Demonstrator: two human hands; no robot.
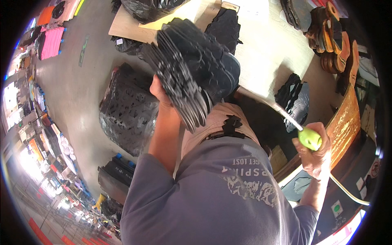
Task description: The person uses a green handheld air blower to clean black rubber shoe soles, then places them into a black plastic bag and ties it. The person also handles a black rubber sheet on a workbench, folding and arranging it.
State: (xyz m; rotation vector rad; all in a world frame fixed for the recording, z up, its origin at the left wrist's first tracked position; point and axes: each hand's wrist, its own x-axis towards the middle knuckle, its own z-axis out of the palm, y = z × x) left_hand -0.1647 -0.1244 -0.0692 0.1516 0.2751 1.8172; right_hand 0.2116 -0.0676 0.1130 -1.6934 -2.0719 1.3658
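My left hand [160,90] is closed around a thick stack of black rubber shoe soles [183,73], raised over the table's near edge. The soles are fanned, with lugged treads showing, and hide most of my fingers. In my right hand [315,158] is a tool with a bulbous green handle [309,139]. Its long, thin metal rod [288,117] points up and left toward the stack, and its tip lies near the table edge. A pale cord [347,191] runs past my right wrist. Right of the rod, a few black soles [293,100] rest on the table.
The light table [261,49] holds black soles [224,28] and a black plastic bag [151,8]. Brown and orange sole-shaped pieces [332,38] pile at the right, beside a worn wooden board [345,126]. A wrapped black bundle [128,108] stands on the floor [83,102] at left.
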